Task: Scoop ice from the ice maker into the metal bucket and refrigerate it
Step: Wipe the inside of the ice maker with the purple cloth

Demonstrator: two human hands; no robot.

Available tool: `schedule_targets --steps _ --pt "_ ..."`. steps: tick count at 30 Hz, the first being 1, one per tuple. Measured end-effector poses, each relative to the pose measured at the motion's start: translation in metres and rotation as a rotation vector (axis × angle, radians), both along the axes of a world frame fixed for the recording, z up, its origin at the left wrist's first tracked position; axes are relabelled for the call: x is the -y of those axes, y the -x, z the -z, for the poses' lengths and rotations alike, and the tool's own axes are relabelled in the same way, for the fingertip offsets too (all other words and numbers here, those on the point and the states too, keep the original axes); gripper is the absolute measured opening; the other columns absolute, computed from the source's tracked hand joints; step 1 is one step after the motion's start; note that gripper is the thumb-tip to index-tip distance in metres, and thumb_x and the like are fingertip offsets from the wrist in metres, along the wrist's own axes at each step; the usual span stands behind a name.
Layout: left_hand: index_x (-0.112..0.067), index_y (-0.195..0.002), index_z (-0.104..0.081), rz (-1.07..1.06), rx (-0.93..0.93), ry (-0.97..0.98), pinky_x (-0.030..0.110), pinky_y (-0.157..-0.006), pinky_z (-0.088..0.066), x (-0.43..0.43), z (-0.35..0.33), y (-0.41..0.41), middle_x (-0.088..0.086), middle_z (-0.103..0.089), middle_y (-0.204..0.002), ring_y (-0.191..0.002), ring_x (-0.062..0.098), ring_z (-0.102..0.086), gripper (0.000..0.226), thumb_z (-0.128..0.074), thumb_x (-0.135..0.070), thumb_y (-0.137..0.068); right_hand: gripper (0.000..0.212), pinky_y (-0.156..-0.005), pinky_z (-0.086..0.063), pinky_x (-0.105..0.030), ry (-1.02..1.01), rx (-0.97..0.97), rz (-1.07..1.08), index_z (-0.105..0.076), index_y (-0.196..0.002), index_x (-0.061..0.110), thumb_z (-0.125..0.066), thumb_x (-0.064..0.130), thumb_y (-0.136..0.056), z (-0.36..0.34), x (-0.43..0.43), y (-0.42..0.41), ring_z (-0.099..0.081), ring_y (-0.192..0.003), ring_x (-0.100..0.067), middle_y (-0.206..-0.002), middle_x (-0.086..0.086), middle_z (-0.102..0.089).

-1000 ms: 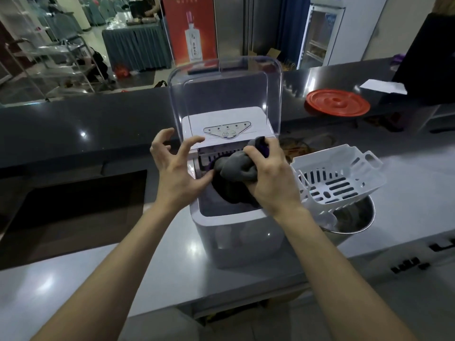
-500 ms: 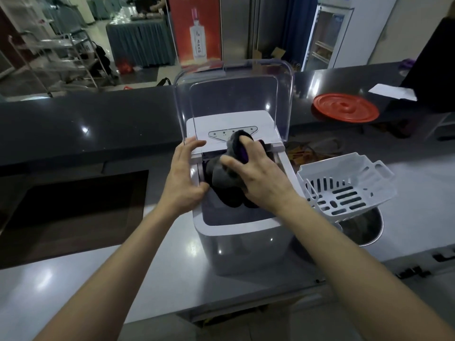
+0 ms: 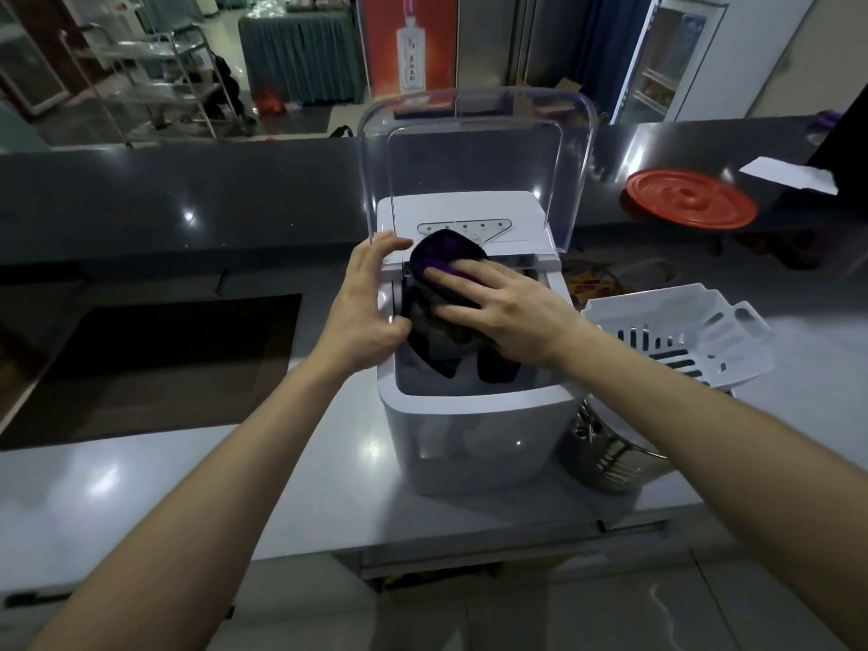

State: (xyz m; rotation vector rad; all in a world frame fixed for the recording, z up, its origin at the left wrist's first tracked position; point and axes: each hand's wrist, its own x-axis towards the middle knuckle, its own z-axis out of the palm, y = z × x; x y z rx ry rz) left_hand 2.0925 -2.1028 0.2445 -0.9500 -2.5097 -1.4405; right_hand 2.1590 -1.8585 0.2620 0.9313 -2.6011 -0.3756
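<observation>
Grey desk [image 3: 141, 486] bears the ice maker [image 3: 469, 439], left grip [image 3: 366, 312] released on its rim, right grip [image 3: 507, 312] flat-fingered pressing a cloth [image 3: 441, 256]; just right, the basket [image 3: 681, 321] atop the metal bucket [image 3: 606, 458] may topple if elbowed.

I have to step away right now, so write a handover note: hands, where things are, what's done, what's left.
Left hand: open, resting on the left edge of the ice maker.
Right hand: open, pressing a dark cloth at the ice maker's opening.
Clear lid raised; white basket sits on the metal bucket, right of the ice maker.
Done: basket is out; ice in the bucket cannot be seen.
Left: clear the cloth, scoop ice into the bucket, refrigerate it.
</observation>
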Motion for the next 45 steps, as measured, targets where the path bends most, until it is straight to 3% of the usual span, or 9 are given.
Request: schedule_targets --steps 5,7,11,19,26,29,36,39,45 --pt "-0.036 -0.145 -0.049 -0.021 -0.005 0.021 0.034 -0.122 -0.038 0.000 0.000 -0.002 -0.003 -0.039 -0.161 -0.154 0.017 -0.038 0.080 -0.068 -0.014 -0.071 0.048 -0.101 -0.050 -0.050 -0.138 0.040 0.063 -0.068 -0.132 0.015 -0.062 0.008 -0.086 -0.018 -0.016 -0.005 -0.056 -0.127 -0.039 -0.155 -0.014 -0.057" --pt "-0.039 -0.144 -0.048 -0.032 -0.007 0.034 0.030 -0.120 -0.036 0.000 -0.001 -0.003 -0.005 -0.039 -0.162 -0.154 0.015 -0.038 0.080 -0.067 -0.016 -0.069 0.049 -0.107 -0.048 -0.050 -0.178 0.024 0.042 -0.067 -0.135 0.015 -0.059 0.010 -0.087 -0.020 -0.012 -0.004 -0.054 -0.133 -0.040 -0.156 -0.015 -0.056" --pt "-0.042 -0.150 -0.044 -0.045 -0.014 0.046 0.039 -0.119 -0.045 0.001 -0.002 -0.002 -0.009 -0.041 -0.160 -0.147 0.015 -0.045 0.091 -0.067 -0.008 -0.069 0.055 -0.114 -0.041 -0.055 -0.243 0.015 -0.001 -0.065 -0.140 0.016 -0.043 0.021 -0.090 -0.018 0.017 0.004 -0.045 -0.141 -0.044 -0.157 -0.019 -0.052" --pt "-0.052 -0.157 -0.033 -0.068 0.004 0.063 0.055 -0.120 -0.046 0.000 0.001 0.000 -0.011 -0.035 -0.163 -0.150 0.022 -0.043 0.102 -0.075 -0.001 -0.078 0.054 -0.103 -0.045 -0.044 -0.202 0.036 0.093 -0.055 -0.143 0.021 -0.061 0.027 -0.090 -0.017 -0.005 -0.001 -0.048 -0.124 -0.031 -0.132 -0.006 -0.065" --pt "-0.044 -0.161 -0.035 -0.077 -0.032 0.081 0.052 -0.119 -0.047 -0.001 -0.001 -0.001 -0.009 -0.035 -0.163 -0.149 0.021 -0.043 0.105 -0.071 0.005 -0.075 0.041 -0.103 -0.040 -0.045 -0.219 -0.053 0.018 -0.059 -0.128 0.020 -0.034 0.020 -0.095 -0.004 0.025 0.009 -0.046 -0.126 -0.031 -0.132 -0.007 -0.061" --pt "-0.046 -0.161 -0.035 -0.074 -0.019 0.087 0.053 -0.121 -0.046 0.000 -0.002 -0.001 -0.009 -0.033 -0.164 -0.151 0.022 -0.040 0.103 -0.073 0.002 -0.078 0.044 -0.103 -0.040 -0.044 -0.228 -0.031 0.050 -0.060 -0.134 0.024 -0.041 0.026 -0.095 -0.010 0.009 0.004 -0.046 -0.128 -0.029 -0.137 -0.001 -0.061" --pt "-0.046 -0.163 -0.037 -0.082 0.008 0.076 0.045 -0.124 -0.043 0.000 -0.001 -0.001 -0.010 -0.031 -0.166 -0.154 0.018 -0.036 0.101 -0.073 -0.001 -0.081 0.031 -0.089 -0.046 -0.038 -0.256 0.026 0.118 -0.068 -0.117 0.027 -0.057 0.034 -0.089 -0.021 -0.016 -0.005 -0.047 -0.108 -0.022 -0.105 0.007 -0.065" --pt "-0.045 -0.163 -0.037 -0.078 -0.014 0.074 0.035 -0.122 -0.041 0.000 0.001 -0.001 -0.013 -0.033 -0.165 -0.153 0.012 -0.037 0.102 -0.071 0.000 -0.079 0.022 -0.087 -0.041 -0.038 -0.248 -0.013 0.084 -0.066 -0.106 0.022 -0.051 0.024 -0.090 -0.018 0.006 0.003 -0.048 -0.109 -0.025 -0.101 0.002 -0.063" --pt "-0.043 -0.163 -0.038 -0.063 -0.024 0.071 0.031 -0.120 -0.040 0.002 0.001 0.001 -0.013 -0.035 -0.164 -0.153 0.011 -0.038 0.104 -0.068 0.001 -0.074 0.043 -0.088 -0.039 -0.042 -0.221 -0.065 0.072 -0.065 -0.104 0.019 -0.024 0.016 -0.093 -0.010 0.035 0.008 -0.050 -0.111 -0.030 -0.106 -0.004 -0.063"
